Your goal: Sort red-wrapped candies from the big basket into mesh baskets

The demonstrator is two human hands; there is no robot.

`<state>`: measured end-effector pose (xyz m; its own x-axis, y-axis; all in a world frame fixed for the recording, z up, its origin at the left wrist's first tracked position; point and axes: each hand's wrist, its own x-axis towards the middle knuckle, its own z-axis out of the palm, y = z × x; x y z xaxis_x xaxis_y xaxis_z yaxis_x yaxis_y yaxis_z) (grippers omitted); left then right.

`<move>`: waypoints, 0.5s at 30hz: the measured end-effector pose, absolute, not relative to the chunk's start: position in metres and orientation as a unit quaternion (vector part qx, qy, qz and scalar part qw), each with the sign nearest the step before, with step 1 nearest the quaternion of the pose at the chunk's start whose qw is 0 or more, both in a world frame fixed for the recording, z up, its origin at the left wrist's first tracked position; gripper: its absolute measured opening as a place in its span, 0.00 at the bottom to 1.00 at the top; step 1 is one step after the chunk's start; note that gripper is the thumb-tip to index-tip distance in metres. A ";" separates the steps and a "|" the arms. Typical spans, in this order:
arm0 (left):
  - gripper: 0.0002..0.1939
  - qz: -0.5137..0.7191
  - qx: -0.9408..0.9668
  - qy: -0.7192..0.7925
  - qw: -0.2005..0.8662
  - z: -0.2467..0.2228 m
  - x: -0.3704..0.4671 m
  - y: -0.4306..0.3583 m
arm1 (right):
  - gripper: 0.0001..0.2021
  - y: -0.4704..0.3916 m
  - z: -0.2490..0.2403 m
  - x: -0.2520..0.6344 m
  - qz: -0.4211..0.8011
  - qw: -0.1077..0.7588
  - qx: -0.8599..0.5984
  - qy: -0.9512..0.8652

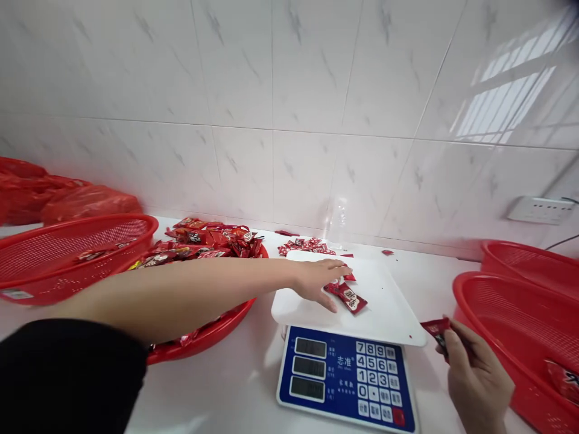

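Observation:
My left hand reaches across to the white pan of a digital scale, fingers stretched out and thumb apart. Just under and beside its fingers lie a few small red snack packets; I cannot tell if the fingers touch them. At the pan's right corner, my right hand pinches another red packet between thumb and fingers. Below the pan is the scale's blue keypad panel with three display windows. My left forearm partly hides a red basket heaped with red packets.
Another red basket with a few packets stands at far left, red plastic bags behind it. Red baskets are at right, one holding a packet. Small red pieces and a clear plastic container sit by the tiled wall.

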<state>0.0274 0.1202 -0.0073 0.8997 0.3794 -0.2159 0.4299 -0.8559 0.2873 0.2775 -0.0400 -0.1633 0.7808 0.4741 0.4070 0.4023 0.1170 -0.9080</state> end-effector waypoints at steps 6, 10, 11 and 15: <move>0.56 -0.165 0.938 0.261 0.159 -0.025 0.081 0.175 | 0.27 -0.042 -0.164 0.279 0.051 0.680 -0.644 -0.347; 0.30 -0.171 0.936 0.266 0.154 -0.026 0.097 0.179 | 0.26 -0.041 -0.162 0.280 0.064 0.673 -0.648 -0.351; 0.23 -0.166 0.937 0.268 0.149 -0.026 0.098 0.177 | 0.26 -0.042 -0.161 0.279 0.065 0.674 -0.648 -0.349; 0.10 -0.131 0.948 0.265 0.117 -0.023 0.087 0.160 | 0.28 -0.046 -0.156 0.276 0.080 0.673 -0.655 -0.336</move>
<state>0.0870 0.1600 -0.0229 0.8251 0.4718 -0.3109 0.5331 -0.8323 0.1519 0.2758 -0.0456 -0.1557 0.7618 0.5469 0.3472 0.3322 0.1303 -0.9342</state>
